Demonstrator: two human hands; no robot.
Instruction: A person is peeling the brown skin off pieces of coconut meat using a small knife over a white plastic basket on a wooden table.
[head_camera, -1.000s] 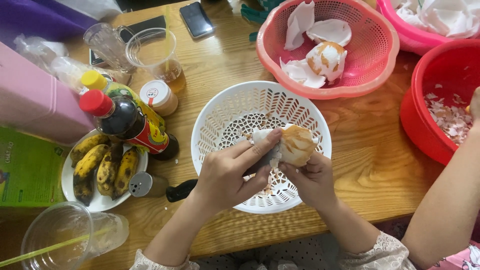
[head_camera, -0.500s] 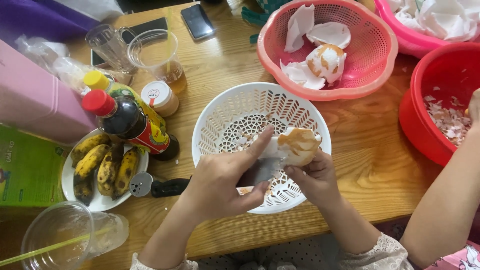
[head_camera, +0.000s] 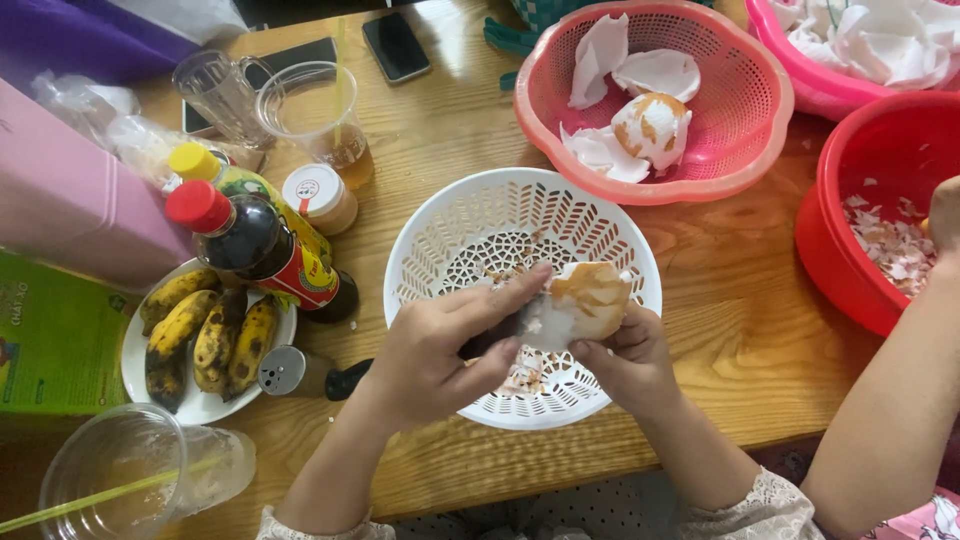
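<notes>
My right hand holds a pale, brown-stained round piece of food over a white slotted basket. My left hand presses on its left side, thumb and index finger pinching a strip of its white skin. Small bits of peel lie in the basket under my hands. A pink basket further back holds white peel pieces and one peeled, brown-marked ball.
A red bowl with peel scraps sits at the right, another person's arm beside it. At the left stand a dark sauce bottle, a plate of small bananas, plastic cups, a small jar and two phones.
My left hand has slid across the food and pulled skin away from it. The food has turned a little in my right hand, showing more brown surface.
</notes>
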